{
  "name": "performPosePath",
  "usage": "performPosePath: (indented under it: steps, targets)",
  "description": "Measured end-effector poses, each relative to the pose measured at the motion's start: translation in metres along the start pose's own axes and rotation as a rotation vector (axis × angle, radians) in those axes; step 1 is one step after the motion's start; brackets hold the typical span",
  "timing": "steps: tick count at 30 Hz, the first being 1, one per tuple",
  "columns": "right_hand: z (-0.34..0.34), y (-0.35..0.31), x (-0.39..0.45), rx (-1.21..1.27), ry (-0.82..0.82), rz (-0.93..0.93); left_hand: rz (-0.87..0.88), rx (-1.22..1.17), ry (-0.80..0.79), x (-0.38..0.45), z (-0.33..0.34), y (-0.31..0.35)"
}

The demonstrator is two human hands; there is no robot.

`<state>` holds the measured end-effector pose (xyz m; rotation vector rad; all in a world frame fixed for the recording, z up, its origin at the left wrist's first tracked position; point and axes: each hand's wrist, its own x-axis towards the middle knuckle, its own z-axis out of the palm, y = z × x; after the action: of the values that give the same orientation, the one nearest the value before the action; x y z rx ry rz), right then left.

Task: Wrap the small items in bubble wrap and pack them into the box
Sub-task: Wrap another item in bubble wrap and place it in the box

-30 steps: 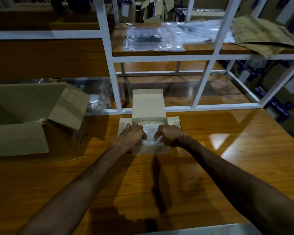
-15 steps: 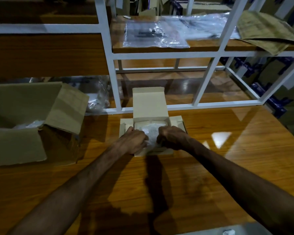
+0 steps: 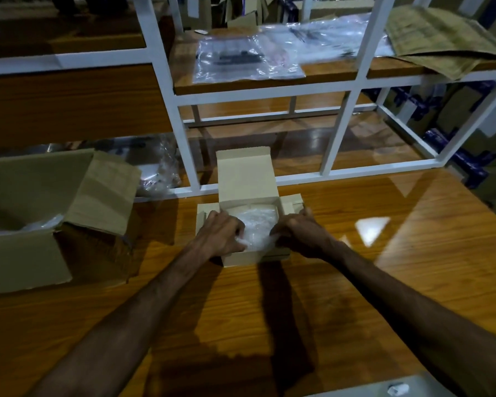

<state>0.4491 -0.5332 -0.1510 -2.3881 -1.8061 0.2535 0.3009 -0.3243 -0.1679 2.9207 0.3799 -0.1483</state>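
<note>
Both hands' fingers (image 3: 238,239) curled gripping bubble wrap (image 3: 258,227) inside small box (image 3: 249,257).

We note a glossy, smooth wood-grain table (image 3: 355,282) that reflects light. The small box (image 3: 245,181) is matt tan cardboard; the large carton (image 3: 26,253) is matt brown cardboard. The bubble wrap (image 3: 257,227) is translucent, crinkled plastic. The shelf frame (image 3: 344,133) looks like smooth white-painted metal, and it carries shiny clear plastic bags (image 3: 241,61).
</note>
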Motion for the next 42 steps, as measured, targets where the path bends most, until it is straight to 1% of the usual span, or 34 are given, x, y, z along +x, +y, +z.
performPosePath:
  steps: [3,5,8,11,13,15,18,20,24,28,30,33,36,38,40,42]
  targets:
    - [0.0,0.004,-0.002,0.121,0.009,-0.05,-0.021,0.058,0.042,-0.002,0.0,0.01]
    - [-0.003,0.006,-0.001,0.149,-0.02,-0.041,-0.062,0.112,0.053,-0.005,-0.001,0.016]
    - [-0.002,0.005,-0.002,0.033,-0.047,-0.046,-0.144,0.151,0.079,-0.01,-0.002,0.022]
    - [-0.003,0.0,0.0,-0.059,-0.091,-0.046,-0.162,0.068,0.073,-0.016,-0.002,0.023]
    - [-0.008,-0.003,0.007,-0.061,-0.129,-0.028,-0.127,0.023,0.102,-0.022,-0.004,0.024]
    - [-0.013,-0.005,0.014,-0.012,-0.161,0.009,-0.073,-0.006,0.167,-0.03,-0.003,0.024]
    - [-0.012,-0.002,0.019,-0.026,-0.152,0.033,0.044,0.004,0.221,-0.046,0.003,0.026]
    - [-0.011,-0.002,0.019,-0.065,-0.137,0.025,0.075,-0.002,0.197,-0.055,0.01,0.028]
    - [-0.013,-0.005,0.016,-0.239,-0.112,-0.001,0.045,-0.078,0.093,-0.061,0.014,0.043]
    - [-0.015,-0.009,0.017,-0.364,-0.136,0.03,0.011,-0.079,0.083,-0.059,0.016,0.048]
    - [-0.016,-0.013,0.015,-0.395,-0.109,0.039,-0.004,-0.074,0.074,-0.06,0.016,0.048]
    - [-0.011,-0.017,0.01,-0.415,-0.079,0.012,-0.01,-0.052,0.074,-0.066,0.019,0.052]
    - [-0.007,-0.018,0.007,-0.42,-0.03,-0.026,-0.012,-0.063,0.123,-0.072,0.02,0.059]
    - [-0.01,-0.016,0.005,-0.375,-0.039,-0.047,-0.022,-0.053,0.136,-0.071,0.019,0.062]
    - [-0.015,-0.012,0.002,-0.302,-0.055,-0.058,-0.036,-0.053,0.115,-0.072,0.016,0.064]
    - [-0.02,-0.009,-0.001,-0.284,-0.088,-0.077,-0.022,-0.057,0.118,-0.073,0.015,0.064]
